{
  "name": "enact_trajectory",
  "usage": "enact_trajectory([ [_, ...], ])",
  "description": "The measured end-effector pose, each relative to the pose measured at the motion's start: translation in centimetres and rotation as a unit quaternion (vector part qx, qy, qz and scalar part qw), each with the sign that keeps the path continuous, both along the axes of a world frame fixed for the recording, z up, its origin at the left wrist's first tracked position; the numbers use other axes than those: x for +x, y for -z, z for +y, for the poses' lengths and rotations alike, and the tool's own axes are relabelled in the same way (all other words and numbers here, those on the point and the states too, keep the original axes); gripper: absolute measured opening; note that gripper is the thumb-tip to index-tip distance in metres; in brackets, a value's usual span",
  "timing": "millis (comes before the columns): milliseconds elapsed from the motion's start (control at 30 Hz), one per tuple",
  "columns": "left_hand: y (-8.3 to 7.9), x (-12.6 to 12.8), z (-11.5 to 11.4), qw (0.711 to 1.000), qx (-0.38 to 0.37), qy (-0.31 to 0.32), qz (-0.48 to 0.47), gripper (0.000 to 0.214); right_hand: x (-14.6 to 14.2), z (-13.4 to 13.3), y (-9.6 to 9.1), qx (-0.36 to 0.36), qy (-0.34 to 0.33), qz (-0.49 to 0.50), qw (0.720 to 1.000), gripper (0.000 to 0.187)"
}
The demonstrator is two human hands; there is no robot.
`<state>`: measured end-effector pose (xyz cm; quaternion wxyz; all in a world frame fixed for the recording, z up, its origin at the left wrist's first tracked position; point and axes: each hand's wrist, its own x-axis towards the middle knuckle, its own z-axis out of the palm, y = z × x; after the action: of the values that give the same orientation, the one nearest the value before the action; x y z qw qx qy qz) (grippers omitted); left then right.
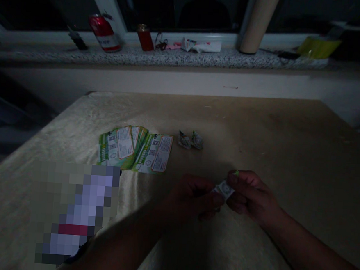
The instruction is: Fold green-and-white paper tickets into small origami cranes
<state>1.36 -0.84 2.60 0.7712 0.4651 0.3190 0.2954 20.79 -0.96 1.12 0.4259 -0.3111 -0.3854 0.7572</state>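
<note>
Between my two hands is a small folded piece of printed paper point(225, 190), pale with green at its edges. My left hand point(198, 196) pinches its left side with thumb and fingers. At its upper right, my right hand point(251, 193) grips it, and a green tip pokes out above the thumb. Two small folded paper pieces with pointed tips, the left one point(184, 140) and the right one point(197, 140), stand on the table beyond my hands. Left of them, several green and white printed leaflets point(154, 153) lie fanned out and overlapping. The light is dim.
A pixelated oblong object point(90, 203) lies on the cloth-covered table point(275, 133) by my left forearm. Along the speckled windowsill point(173, 59) stand a red can point(104, 33), a red jar point(145, 38), a cardboard tube point(258, 25) and a yellow container point(318, 47).
</note>
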Motion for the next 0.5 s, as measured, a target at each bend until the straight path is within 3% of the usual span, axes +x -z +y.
enact_trajectory([
  [333, 0.16, -0.36, 0.35, 1.0, 0.014, 0.023, 0.006, 0.049, -0.19, 0.03, -0.95, -0.013, -0.002, 0.054, 0.998, 0.046],
  [500, 0.32, -0.51, 0.48, 0.997, 0.046, 0.008, 0.061, 0.048, 0.24, 0.16, -0.44, 0.018, 0.017, 0.0, 1.0, 0.049],
])
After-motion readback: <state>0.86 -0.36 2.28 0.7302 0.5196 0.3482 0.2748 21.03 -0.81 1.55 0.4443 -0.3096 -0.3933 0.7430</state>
